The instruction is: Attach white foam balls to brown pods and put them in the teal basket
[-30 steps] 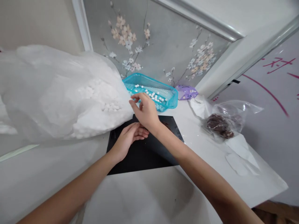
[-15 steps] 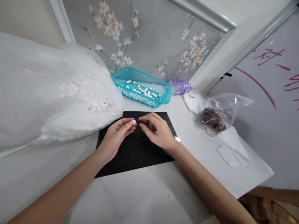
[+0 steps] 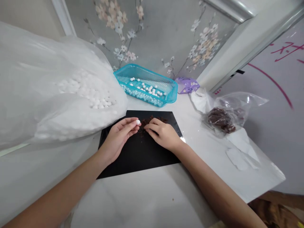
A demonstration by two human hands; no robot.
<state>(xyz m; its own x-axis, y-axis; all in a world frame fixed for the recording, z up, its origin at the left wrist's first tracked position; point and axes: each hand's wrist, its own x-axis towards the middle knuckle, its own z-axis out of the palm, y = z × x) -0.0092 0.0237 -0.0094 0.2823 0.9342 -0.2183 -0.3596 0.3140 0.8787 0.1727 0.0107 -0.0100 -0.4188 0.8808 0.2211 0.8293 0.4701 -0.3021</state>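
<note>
Between the thumb and fingertips of my left hand point(image 3: 121, 136) is a small white ball point(image 3: 138, 122), held above a black sheet point(image 3: 140, 158). My right hand point(image 3: 162, 133) is just right of it, fingertips drawn together at a pile of reddish-brown shreds point(image 3: 147, 121) on the sheet. Whatever those fingertips pinch is too small to make out. The two hands are a little apart. Part of the pile is hidden behind my right hand.
Behind the sheet stands a blue basket point(image 3: 174, 95) with white balls. A big translucent bag point(image 3: 71, 110) of white balls fills the left. To the right lie a purple packet point(image 3: 187, 85), white paper point(image 3: 239, 158) and a clear bag of brown material point(image 3: 220, 119).
My right hand has lowered onto the brown pile and its fingertips have closed together. My left hand still holds the ball. The view has shifted slightly.
</note>
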